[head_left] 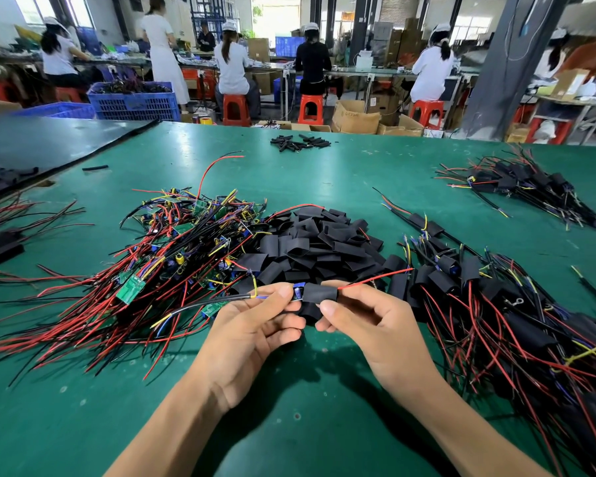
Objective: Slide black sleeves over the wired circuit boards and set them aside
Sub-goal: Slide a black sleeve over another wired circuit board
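Head view, lower centre: L hand (255, 325) is pinching the board (297, 291) at its wired end, thumb and forefinger closing narrow on it. R hand (369, 325) is pinching the sleeve (320, 293), fingers curling round it. Sleeve is sitting between both hands, above the table (289, 425). Long axis is running left-right across the frame. Board's blue part is showing at sleeve's left mouth; red wire (375, 278) is exiting the right mouth.

Key relation: sleeve is lying immediately right of L grip, so R hand is nearer; travel left to do is prob. leftward along that axis.

Done pile (496, 304) is lying at right of frame, nearer R hand. Spare sleeves (317, 242) are lying at centre, bare boards (186, 242) at left-centre.
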A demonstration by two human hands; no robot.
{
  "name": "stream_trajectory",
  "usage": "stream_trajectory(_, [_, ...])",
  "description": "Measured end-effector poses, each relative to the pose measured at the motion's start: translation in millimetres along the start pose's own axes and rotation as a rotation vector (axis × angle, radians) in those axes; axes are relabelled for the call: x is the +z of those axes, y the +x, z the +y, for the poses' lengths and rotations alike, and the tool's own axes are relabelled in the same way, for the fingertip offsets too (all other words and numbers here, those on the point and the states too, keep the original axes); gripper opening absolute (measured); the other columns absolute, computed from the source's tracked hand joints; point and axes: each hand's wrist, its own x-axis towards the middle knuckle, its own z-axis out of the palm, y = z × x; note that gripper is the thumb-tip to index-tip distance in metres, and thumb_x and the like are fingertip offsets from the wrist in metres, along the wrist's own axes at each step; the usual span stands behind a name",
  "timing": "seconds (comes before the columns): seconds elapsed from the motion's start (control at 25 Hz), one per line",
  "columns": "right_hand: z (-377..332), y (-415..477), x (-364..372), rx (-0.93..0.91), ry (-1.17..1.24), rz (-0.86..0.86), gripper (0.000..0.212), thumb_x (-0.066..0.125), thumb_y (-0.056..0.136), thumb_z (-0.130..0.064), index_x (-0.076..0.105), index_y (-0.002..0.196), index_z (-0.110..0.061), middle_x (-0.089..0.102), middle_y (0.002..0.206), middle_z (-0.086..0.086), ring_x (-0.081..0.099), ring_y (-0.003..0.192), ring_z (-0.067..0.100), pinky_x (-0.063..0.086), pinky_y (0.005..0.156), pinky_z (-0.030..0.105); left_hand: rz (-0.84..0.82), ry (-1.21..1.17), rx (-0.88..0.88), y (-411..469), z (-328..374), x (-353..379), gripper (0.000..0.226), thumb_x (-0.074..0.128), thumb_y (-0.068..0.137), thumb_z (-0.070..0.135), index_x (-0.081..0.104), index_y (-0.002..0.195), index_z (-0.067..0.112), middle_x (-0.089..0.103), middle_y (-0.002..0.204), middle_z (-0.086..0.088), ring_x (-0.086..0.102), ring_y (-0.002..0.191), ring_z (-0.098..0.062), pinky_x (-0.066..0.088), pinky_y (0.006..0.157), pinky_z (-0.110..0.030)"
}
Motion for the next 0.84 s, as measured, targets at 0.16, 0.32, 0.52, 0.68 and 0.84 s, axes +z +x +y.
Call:
stream_trajectory(0.16, [-0.2,-1.0,1.7,-0.010,0.002,0.020,0.018,0.076,0.084,-0.022,0.077,0.100,-0.029,0.077,0.089,0.000,0.073,0.073,0.016,0.055,0.071,0.020,-0.011,0.001,0.003,-0.2,0.5,0.4,0.012,0.074,0.073,0.026,0.079,0.077,0.016,0.070,0.078,-0.005,0.064,0.059,-0.012,0.055,0.055,-0.021])
stream_trajectory(0.32, [0.7,-2.1,1.7,-0.010,-0.020,0.048,0.016,0.078,0.083,-0.023,0.077,0.099,-0.026,0.077,0.088,0.000,0.074,0.072,0.018,0.055,0.071,0.021,-0.013,0.004,0.012,-0.1,-0.4,-0.4,0.014,0.077,0.071,0.028,0.078,0.077,0.015,0.070,0.078,-0.005,0.064,0.059,-0.012,0.055,0.055,-0.021])
stream_trajectory(0.52, [0.0,-2.1,1.9,-0.004,-0.001,0.038,0.017,0.076,0.084,-0.020,0.077,0.100,-0.024,0.076,0.085,0.002,0.073,0.072,0.017,0.054,0.071,0.021,-0.038,0.038,0.012,0.7,-1.4,-3.0,0.016,0.077,0.071,0.029,0.078,0.078,0.015,0.069,0.077,-0.005,0.064,0.060,-0.013,0.054,0.057,-0.021])
stream_trajectory(0.68, [-1.9,-1.8,3.1,0.000,0.031,0.009,0.020,0.075,0.084,-0.018,0.076,0.104,-0.023,0.077,0.087,0.004,0.073,0.074,0.018,0.054,0.071,0.020,-0.058,0.062,-0.014,2.4,-1.2,-6.0,0.015,0.075,0.075,0.028,0.079,0.080,0.014,0.069,0.077,-0.005,0.065,0.061,-0.013,0.055,0.059,-0.022])
stream_trajectory(0.84, [-3.6,-1.8,3.1,-0.019,-0.003,-0.033,0.019,0.071,0.088,-0.018,0.076,0.104,-0.027,0.077,0.092,0.003,0.073,0.076,0.016,0.054,0.073,0.020,-0.083,0.053,-0.039,2.9,-1.6,-6.9,0.013,0.074,0.077,0.024,0.078,0.083,0.013,0.069,0.078,-0.006,0.065,0.061,-0.013,0.055,0.059,-0.022])
